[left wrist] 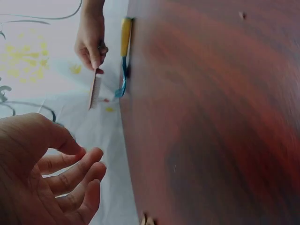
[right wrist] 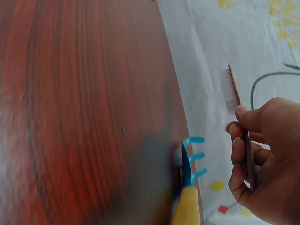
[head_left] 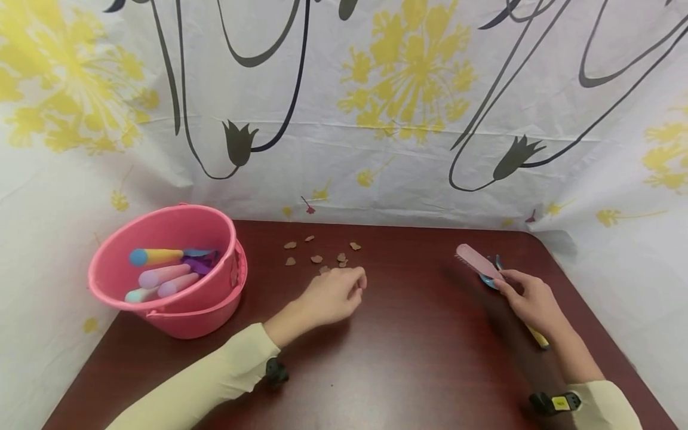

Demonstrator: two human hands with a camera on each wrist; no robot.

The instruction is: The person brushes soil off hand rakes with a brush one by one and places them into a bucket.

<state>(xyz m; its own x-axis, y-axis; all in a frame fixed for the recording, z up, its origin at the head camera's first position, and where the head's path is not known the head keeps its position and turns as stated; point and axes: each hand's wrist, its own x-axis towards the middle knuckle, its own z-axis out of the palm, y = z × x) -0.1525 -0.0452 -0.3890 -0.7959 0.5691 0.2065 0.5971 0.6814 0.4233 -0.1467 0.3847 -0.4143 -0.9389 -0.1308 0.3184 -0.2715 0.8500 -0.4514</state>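
My right hand (head_left: 529, 298) grips a small pink brush (head_left: 477, 261) by its handle, above the table's right side. Its pale bristles show along one edge in the right wrist view, with fingers and thumb around the handle. Below that hand lies a small hand rake with a yellow handle (right wrist: 186, 208) and blue prongs (right wrist: 186, 161). My left hand (head_left: 330, 295) hovers over the middle of the table, its fingers loosely bent and nothing in them. Just beyond it are several small brown leaf-like pieces (head_left: 316, 259), scattered on the wood.
Two pink buckets (head_left: 161, 221), one nested in the other, stand at the left. In the upper one lie several tools with yellow, pink and mint handles (head_left: 163, 278). A patterned white sheet (head_left: 322, 143) hangs behind the dark red table (head_left: 408, 334) and along its sides.
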